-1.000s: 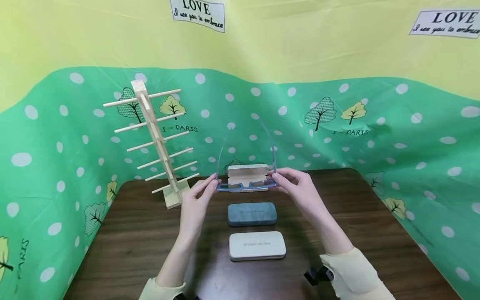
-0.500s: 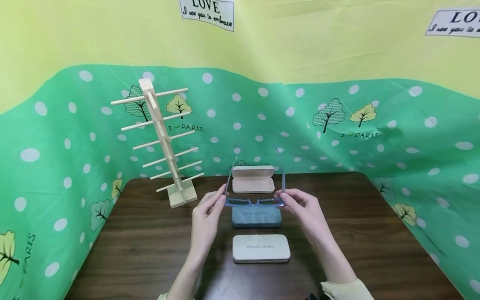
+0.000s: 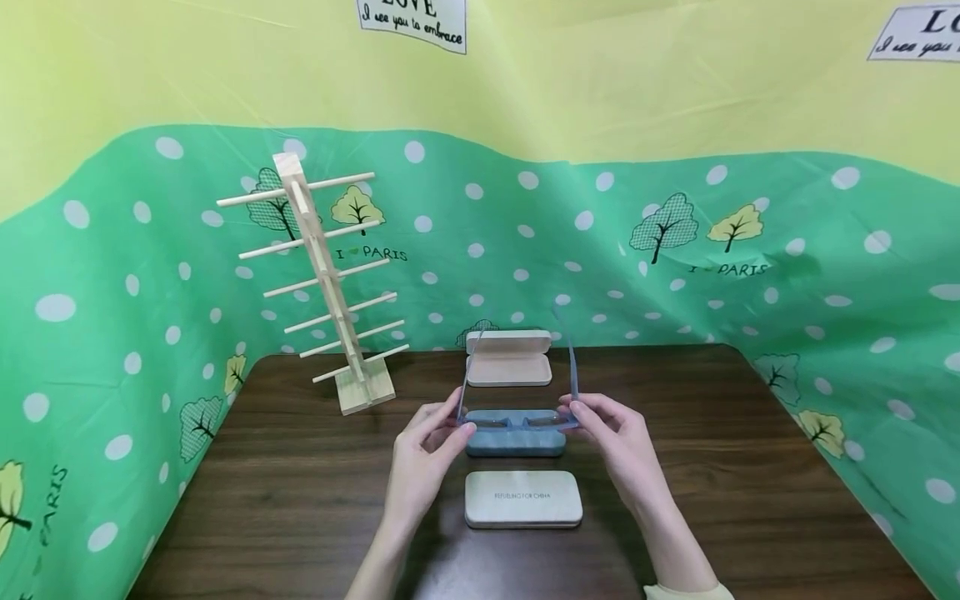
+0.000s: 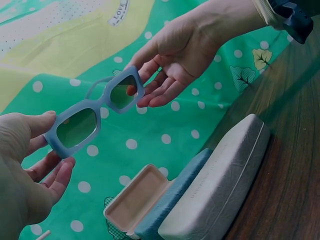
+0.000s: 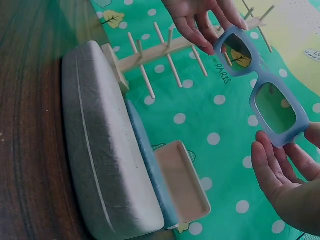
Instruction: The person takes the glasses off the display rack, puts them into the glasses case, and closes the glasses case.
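Observation:
Both hands hold a pair of blue-framed sunglasses (image 4: 102,101) with dark lenses, one hand at each end of the frame. My left hand (image 3: 422,454) pinches the left end and my right hand (image 3: 621,442) the right end, thumbs toward me. The temples are unfolded and point away from me. In the head view the sunglasses overlap a closed blue glasses case (image 3: 516,446); the wrist views show them held up in the air. Nearer me lies a closed white glasses case (image 3: 523,500). Behind the blue one, an open glasses case (image 3: 508,371) shows its pale pink inside.
A wooden rack (image 3: 330,283) with several crosswise pegs stands at the back left of the dark wooden table (image 3: 262,500). Behind the table hangs a green and yellow cloth (image 3: 750,317) with white dots and printed trees.
The sunglasses have come down and toward me in both hands, from in front of the open case to over the blue case. The head view has shifted slightly.

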A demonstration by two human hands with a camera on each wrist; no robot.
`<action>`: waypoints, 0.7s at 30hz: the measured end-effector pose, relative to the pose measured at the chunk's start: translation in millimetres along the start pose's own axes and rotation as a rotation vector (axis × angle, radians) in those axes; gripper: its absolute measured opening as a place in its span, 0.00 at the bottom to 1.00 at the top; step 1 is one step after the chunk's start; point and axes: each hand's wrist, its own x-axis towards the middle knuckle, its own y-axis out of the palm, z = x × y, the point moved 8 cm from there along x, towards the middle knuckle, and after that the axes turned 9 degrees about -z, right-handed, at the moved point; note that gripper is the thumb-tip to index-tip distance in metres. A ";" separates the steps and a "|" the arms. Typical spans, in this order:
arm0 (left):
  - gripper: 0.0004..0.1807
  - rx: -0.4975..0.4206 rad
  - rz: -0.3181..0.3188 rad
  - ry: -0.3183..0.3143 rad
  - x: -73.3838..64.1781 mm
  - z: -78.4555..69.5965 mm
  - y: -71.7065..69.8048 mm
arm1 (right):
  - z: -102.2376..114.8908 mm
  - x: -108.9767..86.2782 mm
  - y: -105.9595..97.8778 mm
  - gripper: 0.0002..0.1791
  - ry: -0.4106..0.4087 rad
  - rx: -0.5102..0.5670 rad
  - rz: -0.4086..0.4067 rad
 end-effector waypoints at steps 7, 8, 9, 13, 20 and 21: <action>0.25 0.006 -0.018 0.023 -2.9 2.5 -2.3 | 0.7 -1.5 -0.2 0.20 -0.005 0.022 -0.031; 0.25 0.006 -0.023 0.026 -3.0 2.2 -3.0 | 1.3 -1.8 0.2 0.21 -0.005 0.019 -0.027; 0.25 0.006 -0.029 0.027 -3.1 1.9 -3.8 | 1.9 -2.2 1.0 0.22 -0.005 0.019 -0.016; 0.25 0.020 -0.044 0.024 -3.1 2.8 -5.8 | 2.0 -4.8 3.2 0.26 0.006 -0.019 0.022; 0.25 0.040 -0.030 0.020 -2.1 7.5 -5.3 | -0.6 -5.4 0.1 0.29 0.000 -0.103 0.006; 0.24 0.039 -0.028 0.018 -2.1 8.0 -5.3 | -0.9 -5.2 -0.3 0.29 -0.001 -0.108 0.004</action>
